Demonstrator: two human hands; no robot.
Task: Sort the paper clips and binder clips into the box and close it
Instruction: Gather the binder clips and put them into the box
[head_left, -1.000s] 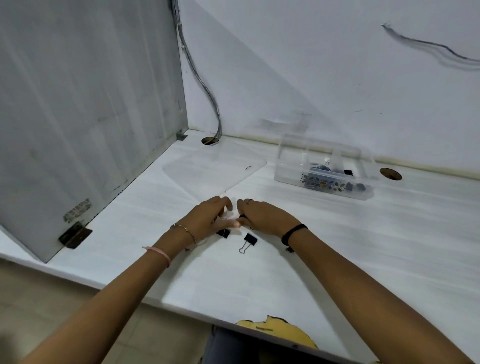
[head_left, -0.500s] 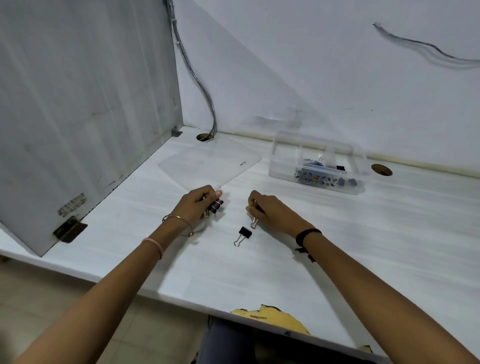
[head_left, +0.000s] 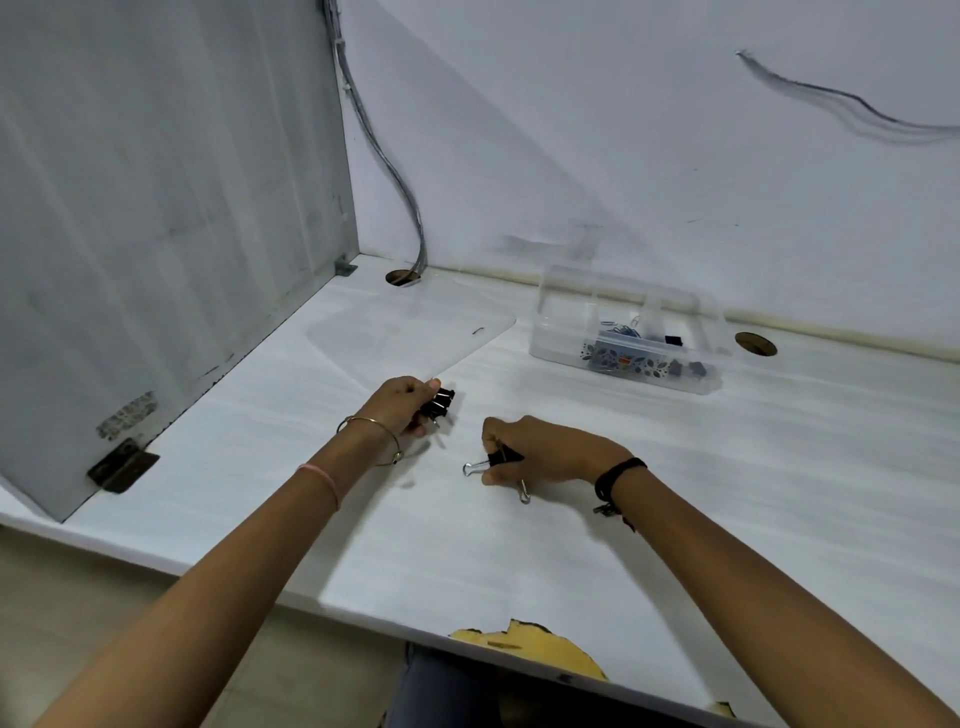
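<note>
- I see a clear, glossy plastic box (head_left: 623, 332).
- Binder clip (head_left: 498, 460): matt black body, shiny wire handles.
- Table (head_left: 727, 493): smooth white, faintly streaked.

I sit at an office desk cubicle: a white laminate desktop (head_left: 675, 519) with round cable holes (head_left: 756, 344), a grey partition panel (head_left: 156, 234) bracketed along my left, and bundled cables (head_left: 384, 150) running down the plain white wall into one hole.
</note>
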